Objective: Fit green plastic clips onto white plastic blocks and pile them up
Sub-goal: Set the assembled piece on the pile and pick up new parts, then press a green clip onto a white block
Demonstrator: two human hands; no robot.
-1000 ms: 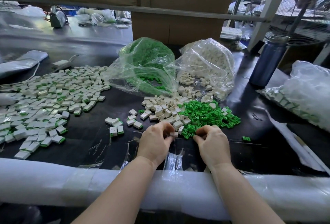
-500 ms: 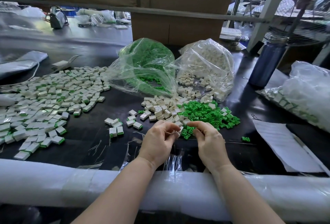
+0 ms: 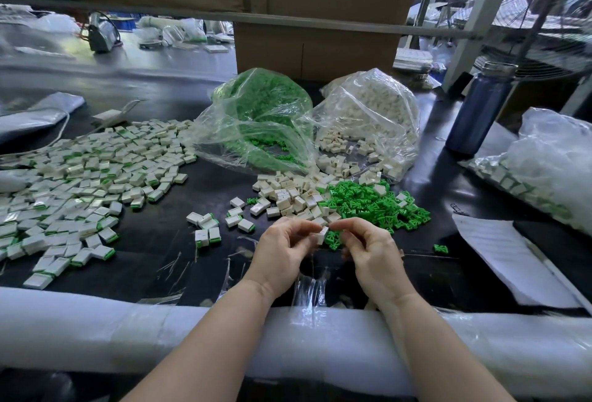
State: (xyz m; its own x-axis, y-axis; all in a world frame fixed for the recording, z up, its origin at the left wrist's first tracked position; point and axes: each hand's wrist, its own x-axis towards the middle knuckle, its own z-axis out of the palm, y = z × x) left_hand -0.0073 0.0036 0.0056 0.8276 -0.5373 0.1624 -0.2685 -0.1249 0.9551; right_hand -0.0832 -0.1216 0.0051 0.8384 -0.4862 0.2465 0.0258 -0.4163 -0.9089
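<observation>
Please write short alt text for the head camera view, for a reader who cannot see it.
Left hand and right hand hold a white block between them above a black table. Loose white blocks and green clips lie ahead, finished blocks piled left.

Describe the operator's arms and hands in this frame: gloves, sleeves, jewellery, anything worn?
Nothing worn that shows. The left hand and right hand are bare, with no gloves, rings or finger cots visible. Both forearms are bare from the wrist down to the bottom edge of the frame: no sleeves, watch, wristband or strap in view. No markings or tape on either.
</observation>
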